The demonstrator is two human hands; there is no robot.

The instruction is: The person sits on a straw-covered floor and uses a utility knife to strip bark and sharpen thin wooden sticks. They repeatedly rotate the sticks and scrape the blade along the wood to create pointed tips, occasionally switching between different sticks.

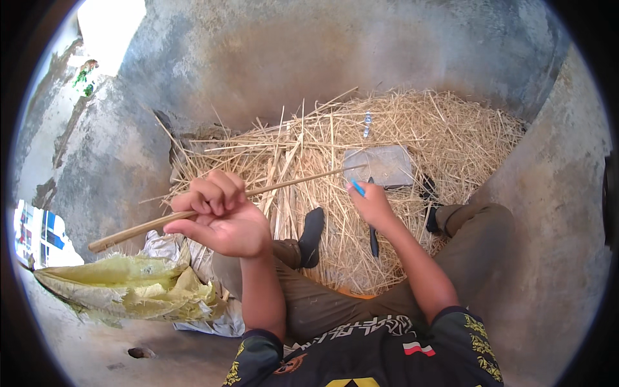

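Long thin bamboo stick (219, 201), pale tan, slanting from lower left of frame up toward centre, tip near a grey flat stone (380, 165) on the straw heap (412, 129). Left hand (219, 216) at centre left, palm turned up, fingers curled tight around the stick's thicker part. Right hand (371, 203) at centre, forearm rising from lower right, fingers closed on a small blue-handled tool (358, 188) just beside the stick's thin end. Dark knife (373, 235) lying below on the straw. Crumpled yellow-green sack (129, 287) at lower left.
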